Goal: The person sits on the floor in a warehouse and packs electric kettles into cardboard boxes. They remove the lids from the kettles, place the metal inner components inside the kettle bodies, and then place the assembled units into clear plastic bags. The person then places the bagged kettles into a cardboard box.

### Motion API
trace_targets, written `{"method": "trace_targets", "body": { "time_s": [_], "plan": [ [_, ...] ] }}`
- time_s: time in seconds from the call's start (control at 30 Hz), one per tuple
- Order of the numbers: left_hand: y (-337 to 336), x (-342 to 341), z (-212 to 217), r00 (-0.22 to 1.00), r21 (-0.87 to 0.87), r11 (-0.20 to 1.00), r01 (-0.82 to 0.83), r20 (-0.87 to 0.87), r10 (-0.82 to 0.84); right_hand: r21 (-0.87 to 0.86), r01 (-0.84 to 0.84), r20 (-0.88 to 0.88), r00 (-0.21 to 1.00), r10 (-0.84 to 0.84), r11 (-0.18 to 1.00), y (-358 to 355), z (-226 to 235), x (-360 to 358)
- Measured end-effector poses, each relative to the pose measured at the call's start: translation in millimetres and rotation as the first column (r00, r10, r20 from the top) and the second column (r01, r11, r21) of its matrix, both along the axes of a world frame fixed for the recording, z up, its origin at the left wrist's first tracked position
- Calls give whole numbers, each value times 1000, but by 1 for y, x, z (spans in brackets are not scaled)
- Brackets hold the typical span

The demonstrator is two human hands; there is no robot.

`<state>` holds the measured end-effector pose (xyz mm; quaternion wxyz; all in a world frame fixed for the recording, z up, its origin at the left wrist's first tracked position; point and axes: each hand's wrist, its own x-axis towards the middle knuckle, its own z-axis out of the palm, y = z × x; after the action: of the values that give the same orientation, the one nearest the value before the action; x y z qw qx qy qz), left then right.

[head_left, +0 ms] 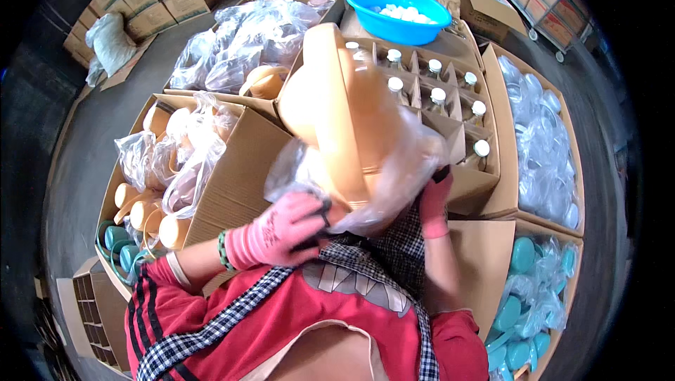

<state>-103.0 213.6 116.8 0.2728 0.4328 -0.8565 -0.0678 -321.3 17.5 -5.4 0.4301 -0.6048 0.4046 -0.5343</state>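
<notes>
A peach-coloured plastic piece with a long strap-like handle is in front of me, blurred by motion. A clear plastic bag wraps around its lower part. My left hand, in a pink and black glove, closes on the bag's near left edge, by the end of the handle. On the bag's right side, my gloved right hand grips the film; its fingertips are partly hidden. Behind the peach piece, a divided carton holds several clear bottles with white caps.
A blue basin with small white pieces stands at the back. Left cartons hold bagged peach parts; right cartons hold clear bagged parts and teal parts. An open carton flap rises beside my left arm.
</notes>
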Motion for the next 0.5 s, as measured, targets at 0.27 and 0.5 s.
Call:
{"method": "trace_targets", "body": {
  "time_s": [0.27, 0.5],
  "plan": [
    [-25, 77, -51, 73, 278, 960, -42, -957, 280, -3, -214, -442, 877, 191, 977, 10, -22, -32],
    [-31, 100, -40, 360, 400, 898, -184, -822, 440, -114, -197, 162, 963, 213, 974, 14, 101, -35]
  ]
}}
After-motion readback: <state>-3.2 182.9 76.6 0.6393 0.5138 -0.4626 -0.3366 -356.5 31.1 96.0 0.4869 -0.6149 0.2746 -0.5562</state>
